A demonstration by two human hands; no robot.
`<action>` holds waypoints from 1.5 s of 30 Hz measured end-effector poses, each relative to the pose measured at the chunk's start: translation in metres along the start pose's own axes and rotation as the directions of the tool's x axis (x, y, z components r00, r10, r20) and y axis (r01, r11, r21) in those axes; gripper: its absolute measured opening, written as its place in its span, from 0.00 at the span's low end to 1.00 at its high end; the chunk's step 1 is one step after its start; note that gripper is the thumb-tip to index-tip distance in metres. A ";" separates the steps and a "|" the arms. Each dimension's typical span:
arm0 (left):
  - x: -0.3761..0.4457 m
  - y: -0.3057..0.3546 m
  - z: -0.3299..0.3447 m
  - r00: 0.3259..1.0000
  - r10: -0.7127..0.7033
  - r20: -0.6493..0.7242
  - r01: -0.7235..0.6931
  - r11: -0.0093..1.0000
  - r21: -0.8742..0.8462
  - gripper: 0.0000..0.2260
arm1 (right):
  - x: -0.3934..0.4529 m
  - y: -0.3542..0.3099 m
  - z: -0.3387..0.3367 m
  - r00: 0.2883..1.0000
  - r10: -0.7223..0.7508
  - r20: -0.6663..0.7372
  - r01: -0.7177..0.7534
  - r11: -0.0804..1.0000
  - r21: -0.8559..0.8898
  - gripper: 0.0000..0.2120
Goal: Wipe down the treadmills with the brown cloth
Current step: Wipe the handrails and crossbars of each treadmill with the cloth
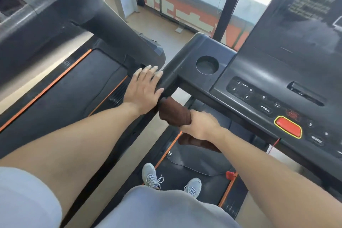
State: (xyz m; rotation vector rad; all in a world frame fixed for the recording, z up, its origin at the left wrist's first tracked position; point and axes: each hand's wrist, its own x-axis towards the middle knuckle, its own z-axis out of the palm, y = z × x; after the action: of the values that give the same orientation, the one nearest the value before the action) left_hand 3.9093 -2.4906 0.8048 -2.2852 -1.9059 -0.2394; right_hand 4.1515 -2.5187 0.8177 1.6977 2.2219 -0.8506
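Note:
I stand on the belt of a black treadmill (194,55) whose console fills the right side. The brown cloth (174,114) is wrapped around its left handrail just below the console corner. My right hand (200,125) grips the cloth around the rail, and a loose end of the cloth hangs below my wrist. My left hand (145,89) rests flat, fingers apart, on the handrail just above the cloth. A second black treadmill (77,72) with orange side stripes stands to the left.
The console has a round cup holder (207,65), number buttons and a red stop button (288,127). The neighbouring treadmill's thick arm (114,29) comes close to my left hand. My grey shoes (151,176) stand on the belt. Windows and black posts are ahead.

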 end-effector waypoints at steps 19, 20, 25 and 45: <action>0.005 -0.009 0.013 0.993 -0.040 0.112 0.083 0.906 -0.416 0.26 | -0.068 -0.050 -0.165 0.783 0.151 -0.604 0.292 0.769 0.569 0.14; 0.005 -0.009 0.015 0.993 -0.045 0.112 0.089 0.901 -0.425 0.25 | -0.060 -0.052 -0.168 0.802 0.072 -0.593 0.273 0.839 0.471 0.17; 0.004 -0.010 0.016 0.990 -0.069 0.123 0.116 0.893 -0.435 0.28 | 0.027 -0.031 -0.111 0.994 0.012 -0.108 -0.045 0.950 -0.308 0.45; 0.001 -0.007 0.016 0.989 -0.099 0.108 0.137 0.890 -0.434 0.26 | 0.082 -0.034 -0.028 0.868 -0.268 -0.419 -0.045 0.797 -0.602 0.35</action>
State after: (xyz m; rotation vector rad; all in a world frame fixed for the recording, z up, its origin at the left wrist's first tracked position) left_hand 3.9032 -2.4849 0.7893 -2.4794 -2.2265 -0.6672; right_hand 4.0996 -2.4425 0.8102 1.5613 2.5330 0.3282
